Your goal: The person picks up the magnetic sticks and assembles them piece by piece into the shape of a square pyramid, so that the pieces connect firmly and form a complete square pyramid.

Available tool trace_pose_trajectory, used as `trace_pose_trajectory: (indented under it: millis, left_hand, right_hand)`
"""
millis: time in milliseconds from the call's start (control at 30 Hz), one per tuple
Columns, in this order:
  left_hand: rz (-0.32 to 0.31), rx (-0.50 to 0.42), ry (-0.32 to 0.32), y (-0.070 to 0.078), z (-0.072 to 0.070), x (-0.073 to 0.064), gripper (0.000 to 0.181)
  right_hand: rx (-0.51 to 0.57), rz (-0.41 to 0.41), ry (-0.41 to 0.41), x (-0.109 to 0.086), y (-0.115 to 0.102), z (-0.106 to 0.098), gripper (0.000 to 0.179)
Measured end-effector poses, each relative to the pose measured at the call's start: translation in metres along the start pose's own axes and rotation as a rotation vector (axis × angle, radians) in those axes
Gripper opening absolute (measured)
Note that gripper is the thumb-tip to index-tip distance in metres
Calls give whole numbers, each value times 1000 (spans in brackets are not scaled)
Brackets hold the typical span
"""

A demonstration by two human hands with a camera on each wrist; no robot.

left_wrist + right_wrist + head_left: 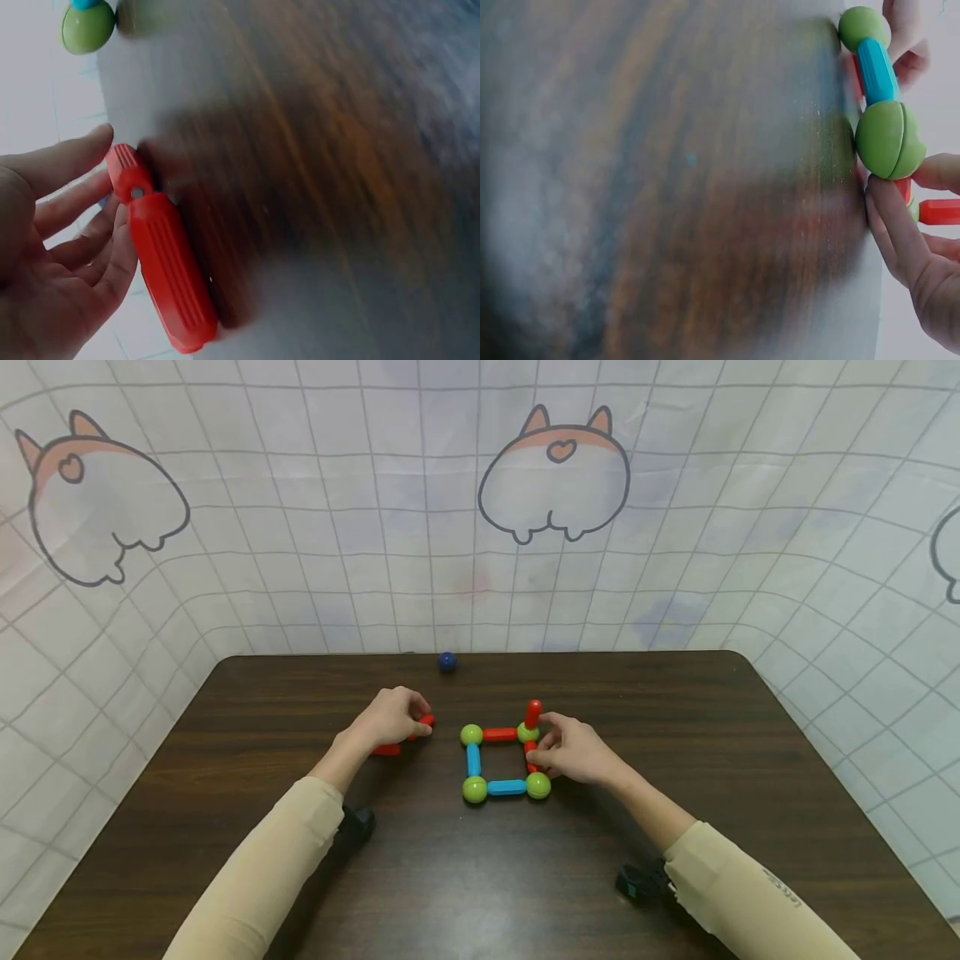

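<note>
A square of green balls (475,789) joined by red and blue magnetic rods (506,787) lies on the table. One more red rod (533,713) stands upright on its far right ball. My right hand (576,750) pinches the red rod (531,758) on the square's right side; its fingertips sit close to the near right ball (889,140). Left of the square, my left hand (392,718) holds a short red rod (129,171) between thumb and fingers. Another red rod (172,274) lies end to end with it, partly under the hand in the head view.
A dark blue ball (447,662) sits near the table's back edge. The dark wooden table (480,877) meets a white gridded curtain (390,568) behind and at both sides. Black wrist cameras (639,882) hang beneath both forearms.
</note>
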State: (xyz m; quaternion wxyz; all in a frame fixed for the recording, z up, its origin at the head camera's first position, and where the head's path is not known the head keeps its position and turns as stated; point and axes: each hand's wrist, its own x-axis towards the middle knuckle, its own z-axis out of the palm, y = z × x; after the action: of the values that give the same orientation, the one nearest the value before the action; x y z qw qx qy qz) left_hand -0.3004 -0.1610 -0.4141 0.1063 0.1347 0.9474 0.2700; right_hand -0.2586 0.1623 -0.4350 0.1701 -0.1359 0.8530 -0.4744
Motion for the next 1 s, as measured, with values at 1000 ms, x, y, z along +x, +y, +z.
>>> trace_pose_trajectory:
  millis: [1000]
  left_hand:
    - [177,-414,131,30,18,-9,33]
  right_hand:
    - [31,-3,0,0,-2,1,69]
